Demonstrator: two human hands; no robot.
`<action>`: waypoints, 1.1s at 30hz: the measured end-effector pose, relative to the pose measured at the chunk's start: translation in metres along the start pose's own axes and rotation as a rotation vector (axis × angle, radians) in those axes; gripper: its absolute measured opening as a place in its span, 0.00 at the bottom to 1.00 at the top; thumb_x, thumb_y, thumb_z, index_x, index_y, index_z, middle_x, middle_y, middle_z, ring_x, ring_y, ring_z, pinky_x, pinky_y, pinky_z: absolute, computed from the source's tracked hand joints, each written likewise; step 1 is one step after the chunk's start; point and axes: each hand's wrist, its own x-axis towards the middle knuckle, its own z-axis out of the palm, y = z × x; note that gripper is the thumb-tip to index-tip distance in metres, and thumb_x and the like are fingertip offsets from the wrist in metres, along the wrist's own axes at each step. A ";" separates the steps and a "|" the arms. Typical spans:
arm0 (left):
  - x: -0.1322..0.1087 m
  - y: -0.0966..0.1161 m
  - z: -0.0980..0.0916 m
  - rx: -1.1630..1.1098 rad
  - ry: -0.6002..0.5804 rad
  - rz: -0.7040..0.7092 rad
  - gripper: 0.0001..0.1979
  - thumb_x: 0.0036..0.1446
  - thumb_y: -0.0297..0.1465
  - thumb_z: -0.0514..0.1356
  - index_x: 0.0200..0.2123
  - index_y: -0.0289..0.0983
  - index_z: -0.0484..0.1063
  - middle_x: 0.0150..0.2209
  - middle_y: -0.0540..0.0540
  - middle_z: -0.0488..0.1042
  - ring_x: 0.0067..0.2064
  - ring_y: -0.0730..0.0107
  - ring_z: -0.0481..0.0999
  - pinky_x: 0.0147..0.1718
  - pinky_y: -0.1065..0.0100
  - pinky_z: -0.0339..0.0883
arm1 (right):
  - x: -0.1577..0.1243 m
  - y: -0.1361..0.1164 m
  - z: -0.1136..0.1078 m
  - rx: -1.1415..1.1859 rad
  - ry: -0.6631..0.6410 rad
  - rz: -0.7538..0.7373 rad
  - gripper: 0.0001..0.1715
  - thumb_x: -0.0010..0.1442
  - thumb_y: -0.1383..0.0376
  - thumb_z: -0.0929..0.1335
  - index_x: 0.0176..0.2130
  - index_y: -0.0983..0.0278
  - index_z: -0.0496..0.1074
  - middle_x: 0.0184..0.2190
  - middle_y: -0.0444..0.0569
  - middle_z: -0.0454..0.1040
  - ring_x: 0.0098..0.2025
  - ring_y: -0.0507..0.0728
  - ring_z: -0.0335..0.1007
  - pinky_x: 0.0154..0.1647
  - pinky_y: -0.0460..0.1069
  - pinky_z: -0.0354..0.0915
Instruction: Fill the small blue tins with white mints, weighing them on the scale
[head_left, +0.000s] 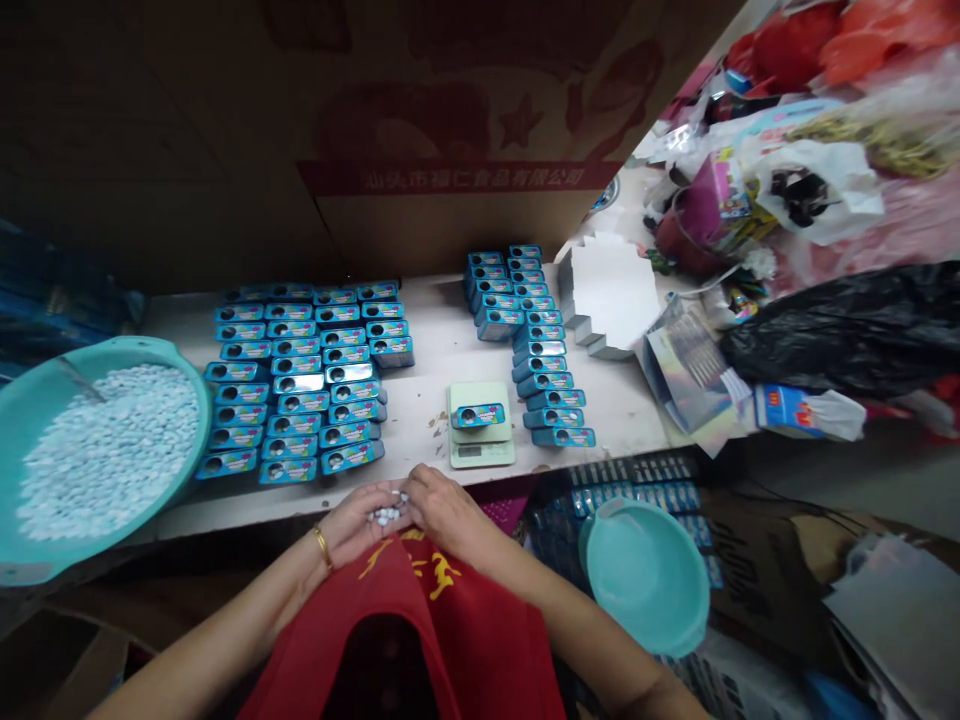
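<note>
Small pale candies (pixel 388 514) lie cupped in the palm of my left hand (pixel 364 517), which has a gold bracelet at the wrist. My right hand (pixel 442 503) is over the left fingertips, its fingers closed together at the candies; what they pinch is hard to make out. Just beyond my hands, a blue tin (pixel 478 415) with a dark round opening lies on a pale green scale (pixel 481 452). To the left, a turquoise basin (pixel 196 440) holds a heap of the same pale candies, with a scoop handle sticking out.
Rows of blue tins (pixel 292 385) stand left of the scale, and more tins (pixel 544 365) stand right of it. A large cardboard box (pixel 450 220) walls the back. White cut card (pixel 615 290), bags and a black plastic sheet (pixel 847 325) crowd the right. A second turquoise basin (pixel 645 575) sits lower right.
</note>
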 end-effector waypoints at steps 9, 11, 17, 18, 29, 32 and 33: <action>0.003 0.005 -0.002 -0.018 0.032 0.024 0.09 0.45 0.19 0.55 0.32 0.30 0.71 0.31 0.43 0.73 0.34 0.70 0.71 0.38 0.68 0.65 | -0.002 -0.003 -0.003 0.042 0.118 -0.038 0.16 0.57 0.68 0.60 0.47 0.64 0.60 0.37 0.49 0.63 0.41 0.54 0.59 0.40 0.48 0.60; 0.004 0.005 -0.001 -0.028 0.040 0.019 0.09 0.45 0.18 0.55 0.31 0.30 0.71 0.31 0.44 0.73 0.34 0.71 0.72 0.38 0.68 0.65 | -0.003 -0.003 -0.001 0.110 0.160 -0.047 0.17 0.58 0.68 0.59 0.48 0.63 0.59 0.37 0.49 0.65 0.41 0.53 0.60 0.41 0.48 0.60; 0.008 0.006 0.005 0.018 0.098 -0.036 0.08 0.46 0.20 0.56 0.33 0.29 0.70 0.33 0.41 0.74 0.35 0.68 0.73 0.36 0.70 0.67 | -0.025 0.020 0.005 0.451 0.480 0.033 0.14 0.57 0.69 0.60 0.44 0.61 0.65 0.37 0.47 0.69 0.40 0.51 0.63 0.42 0.47 0.60; 0.008 0.007 0.005 0.036 0.110 -0.050 0.09 0.46 0.21 0.56 0.35 0.29 0.70 0.35 0.39 0.73 0.36 0.66 0.73 0.35 0.70 0.68 | -0.031 0.031 0.004 0.492 0.581 0.131 0.13 0.56 0.68 0.60 0.42 0.62 0.66 0.36 0.47 0.69 0.39 0.51 0.64 0.41 0.47 0.61; 0.015 0.004 0.010 0.074 0.182 -0.036 0.13 0.45 0.20 0.59 0.38 0.30 0.69 0.35 0.40 0.74 0.33 0.71 0.74 0.30 0.76 0.68 | -0.047 0.142 -0.023 0.601 0.936 0.520 0.15 0.51 0.64 0.63 0.41 0.64 0.65 0.37 0.49 0.67 0.34 0.51 0.64 0.34 0.47 0.63; 0.015 0.004 0.012 0.054 0.195 -0.039 0.14 0.44 0.19 0.59 0.38 0.30 0.69 0.36 0.40 0.73 0.33 0.70 0.74 0.28 0.76 0.68 | -0.044 0.142 -0.021 0.618 0.964 0.549 0.15 0.51 0.64 0.63 0.41 0.64 0.65 0.37 0.49 0.67 0.34 0.52 0.64 0.34 0.47 0.64; 0.016 0.004 0.012 0.033 0.192 -0.040 0.13 0.45 0.19 0.58 0.38 0.30 0.69 0.36 0.40 0.73 0.33 0.70 0.74 0.27 0.76 0.68 | -0.043 0.142 -0.019 0.636 0.934 0.534 0.17 0.50 0.65 0.63 0.43 0.64 0.64 0.39 0.50 0.67 0.36 0.52 0.64 0.34 0.47 0.64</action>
